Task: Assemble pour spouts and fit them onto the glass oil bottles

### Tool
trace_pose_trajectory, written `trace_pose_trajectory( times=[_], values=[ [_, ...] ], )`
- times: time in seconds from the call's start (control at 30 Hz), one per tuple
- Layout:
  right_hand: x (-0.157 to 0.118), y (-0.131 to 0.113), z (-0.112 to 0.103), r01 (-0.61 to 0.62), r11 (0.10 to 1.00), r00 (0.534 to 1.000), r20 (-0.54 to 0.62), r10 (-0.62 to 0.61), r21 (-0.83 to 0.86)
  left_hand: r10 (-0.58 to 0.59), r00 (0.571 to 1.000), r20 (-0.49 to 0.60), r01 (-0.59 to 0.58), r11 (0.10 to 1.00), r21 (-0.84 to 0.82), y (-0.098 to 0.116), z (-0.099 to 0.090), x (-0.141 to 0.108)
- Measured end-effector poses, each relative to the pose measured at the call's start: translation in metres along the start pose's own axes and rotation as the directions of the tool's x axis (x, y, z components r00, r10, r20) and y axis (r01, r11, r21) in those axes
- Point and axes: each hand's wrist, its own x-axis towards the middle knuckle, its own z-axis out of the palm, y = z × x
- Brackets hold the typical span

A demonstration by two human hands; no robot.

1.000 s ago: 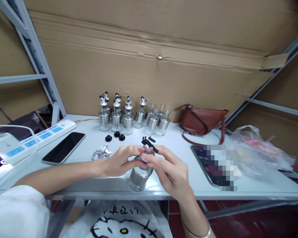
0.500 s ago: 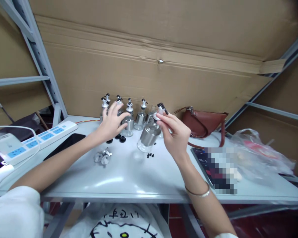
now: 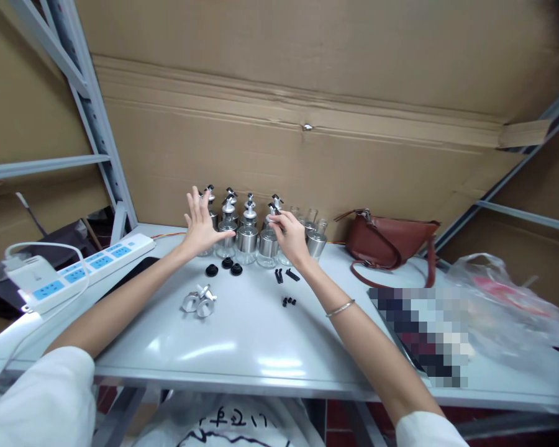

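My right hand [image 3: 292, 236] pinches the black-tipped spout of an oil bottle [image 3: 267, 245], glass with a steel sleeve, which stands upright at the front of a row. My left hand [image 3: 200, 226] is held up with spread fingers and nothing in it, in front of the row's left end, partly hiding bottles there. Beside the held one stands another capped bottle [image 3: 247, 241]. To the right, a bottle [image 3: 315, 243] has a bare glass neck. Black stoppers [image 3: 235, 269] lie in front of the row, and silver spout pieces [image 3: 205, 305] sit nearer me.
Black levers [image 3: 292, 275] and tiny black caps [image 3: 289, 302] lie right of centre. A power strip [image 3: 88, 270] and a dark phone [image 3: 129, 279] are at left. A brown handbag [image 3: 391, 239], a blurred-out device [image 3: 414, 335] and a plastic bag [image 3: 507, 310] occupy the right. Cardboard [image 3: 307, 167] closes the back.
My right hand has moved left and back with the bottle, which was tilted above the table and now stands in the row. My left hand remains open; the view has shifted slightly.
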Motion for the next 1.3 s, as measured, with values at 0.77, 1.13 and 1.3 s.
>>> trace_pose_trajectory(
  times=[0.77,1.13,1.3],
  values=[
    [-0.048,-0.023,0.023,0.075,0.926,0.95,0.309,0.047,-0.37,-0.27,0.938,0.216,0.327,0.896,-0.301,-0.056,0.002,0.013],
    [-0.045,-0.017,0.019,0.108,0.894,0.911,0.404,0.086,-0.435,-0.273,0.942,0.198,0.32,0.908,-0.272,-0.056,0.005,0.014],
    [-0.057,-0.039,0.02,0.102,0.834,0.921,0.369,0.128,-0.542,-0.217,0.94,0.264,0.303,0.887,-0.348,-0.064,0.004,0.015]
  ],
)
